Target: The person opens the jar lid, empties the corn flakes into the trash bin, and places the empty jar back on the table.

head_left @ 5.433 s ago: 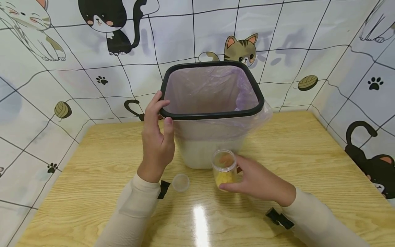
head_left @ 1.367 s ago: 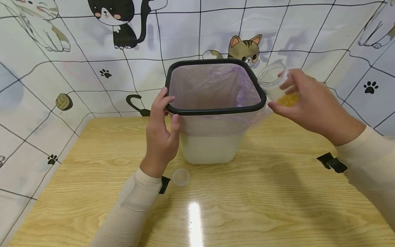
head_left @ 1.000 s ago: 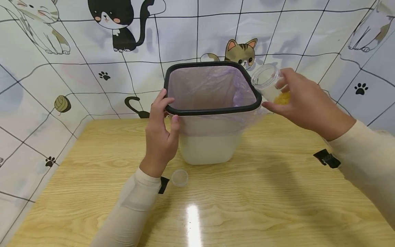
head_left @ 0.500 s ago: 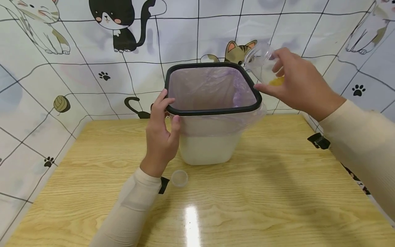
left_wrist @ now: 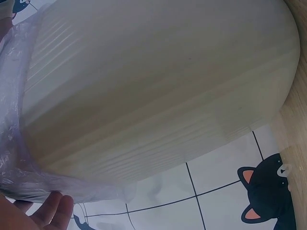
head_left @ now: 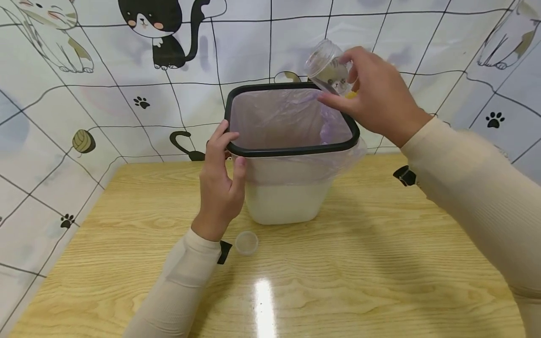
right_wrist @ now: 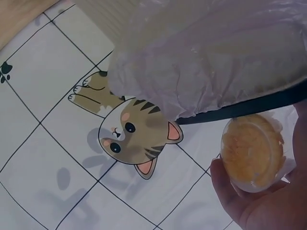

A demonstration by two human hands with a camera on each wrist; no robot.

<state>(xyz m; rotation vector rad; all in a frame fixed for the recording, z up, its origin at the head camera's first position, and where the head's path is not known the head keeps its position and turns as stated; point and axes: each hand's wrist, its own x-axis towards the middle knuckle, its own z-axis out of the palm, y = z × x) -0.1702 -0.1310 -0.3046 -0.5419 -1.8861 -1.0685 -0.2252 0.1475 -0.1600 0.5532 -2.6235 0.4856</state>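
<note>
My left hand (head_left: 221,188) holds the left corner of a pale trash bin (head_left: 283,202), its thumb against the front below the black rim (head_left: 296,152) and its fingers at the side. In my right hand (head_left: 376,94) is a clear plastic jar (head_left: 323,63), gripped by the sides and tilted with its open mouth to the left, above the bin's back right rim. Yellow contents (right_wrist: 252,151) show through the jar's base in the right wrist view; the hand mostly hides them in the head view. A round clear lid (head_left: 246,243) lies on the table, right of my left wrist.
A thin purple liner bag (head_left: 279,115) lines the bin and hangs over its outside on the right. The bin stands on a wooden table (head_left: 338,281), toward its back edge. Behind and beside the table is a cat-patterned wall covering (head_left: 241,51).
My right hand lifted the jar from the table to the bin's right side, then moved it up and left over the rim, tilting it further. My left hand stays at the bin.
</note>
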